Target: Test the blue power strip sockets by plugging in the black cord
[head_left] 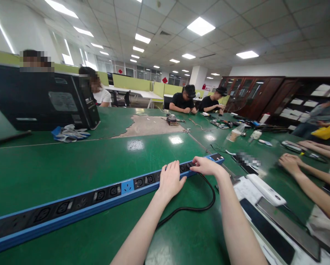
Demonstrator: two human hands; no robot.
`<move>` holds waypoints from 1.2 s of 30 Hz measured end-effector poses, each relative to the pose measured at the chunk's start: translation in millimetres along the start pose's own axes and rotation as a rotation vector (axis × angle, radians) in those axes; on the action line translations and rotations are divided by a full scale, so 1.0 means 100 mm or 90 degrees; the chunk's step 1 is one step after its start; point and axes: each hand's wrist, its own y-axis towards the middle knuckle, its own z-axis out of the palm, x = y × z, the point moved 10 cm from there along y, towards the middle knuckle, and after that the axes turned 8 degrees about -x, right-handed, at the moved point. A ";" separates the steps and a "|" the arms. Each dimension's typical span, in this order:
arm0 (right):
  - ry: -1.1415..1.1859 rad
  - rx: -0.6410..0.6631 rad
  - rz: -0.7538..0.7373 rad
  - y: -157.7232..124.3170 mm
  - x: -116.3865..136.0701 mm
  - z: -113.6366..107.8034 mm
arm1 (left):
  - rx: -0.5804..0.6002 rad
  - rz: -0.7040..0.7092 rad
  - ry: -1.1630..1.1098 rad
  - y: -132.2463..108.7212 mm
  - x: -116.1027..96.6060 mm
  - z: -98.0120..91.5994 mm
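Observation:
A long blue power strip with black sockets runs slantwise across the green table. My left hand lies across it, fingers bent over the far edge and thumb towards the near side, closed around the strip. Close to the strip's right end, my right hand pinches the plug of a black power cord at a socket. My fingers cover most of the plug, so how deep it sits cannot be seen. The black power cord loops from there down and passes behind my left forearm.
A black computer case and blue-white gloves are at the left. To my right lie a white device, a dark phone-like slab and a co-worker's hands. Other people sit across the green table.

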 end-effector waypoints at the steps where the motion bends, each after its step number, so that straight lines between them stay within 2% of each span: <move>1: -0.004 0.007 0.000 0.02 0.02 0.04 | 0.007 -0.003 0.013 0.02 0.00 0.08; 4: -0.017 0.021 0.011 0.07 0.05 0.14 | 0.013 0.010 0.049 0.02 0.03 0.23; 10: -0.037 0.020 -0.032 0.08 0.11 0.16 | -0.010 0.015 0.069 -0.01 0.08 0.24; 15: -0.172 -0.078 -0.068 0.09 0.20 0.04 | -0.016 0.018 0.066 -0.01 0.07 0.24; 18: -0.229 -0.099 -0.083 0.12 0.24 0.01 | -0.019 0.020 0.062 -0.01 0.08 0.25; 25: -0.141 -0.098 -0.082 0.12 0.21 0.00 | -0.020 0.016 0.046 -0.01 0.12 0.25; 33: -0.193 -0.183 -0.062 -0.09 0.23 0.04 | -0.009 0.004 0.038 -0.03 0.14 0.24; 36: -0.183 -0.181 -0.076 -0.07 0.23 0.04 | -0.010 0.003 0.041 -0.03 0.15 0.23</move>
